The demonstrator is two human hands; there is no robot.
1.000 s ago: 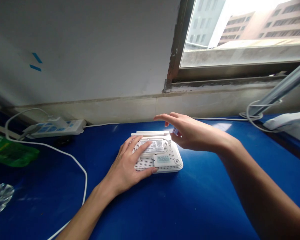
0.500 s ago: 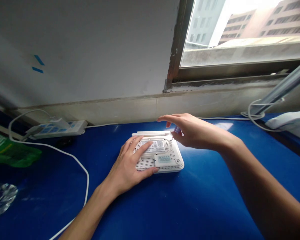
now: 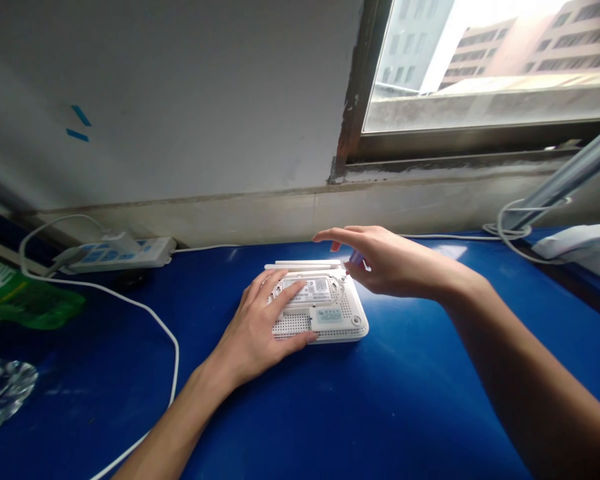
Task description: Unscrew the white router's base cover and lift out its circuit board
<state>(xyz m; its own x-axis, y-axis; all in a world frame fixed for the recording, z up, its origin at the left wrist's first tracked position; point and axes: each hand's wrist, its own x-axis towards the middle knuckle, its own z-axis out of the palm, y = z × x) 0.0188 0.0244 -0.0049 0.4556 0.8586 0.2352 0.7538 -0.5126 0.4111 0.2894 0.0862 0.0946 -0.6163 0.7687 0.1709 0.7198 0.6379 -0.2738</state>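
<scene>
A white router (image 3: 343, 313) lies upside down on the blue table, with its ventilated underside and labels facing up. Its white antennas (image 3: 303, 265) lie folded flat along the far edge. My left hand (image 3: 265, 320) is spread over the router's underside and holds it down, with the thumb near the front edge. My right hand (image 3: 385, 263) hovers at the far right corner, pinching a small blue object (image 3: 356, 257). Its shape is partly hidden by my fingers.
The blue table (image 3: 430, 380) meets a concrete wall at the back. A white power strip (image 3: 115, 255) with a white cable (image 3: 130, 307) is at left, near a green bag (image 3: 25, 300) and crumpled clear plastic (image 3: 0, 393). A white device (image 3: 580, 241) sits at right, below a window (image 3: 490, 67).
The view has drifted slightly. My hands and the router keep nearly the same positions, and the small blue object stays in my right hand.
</scene>
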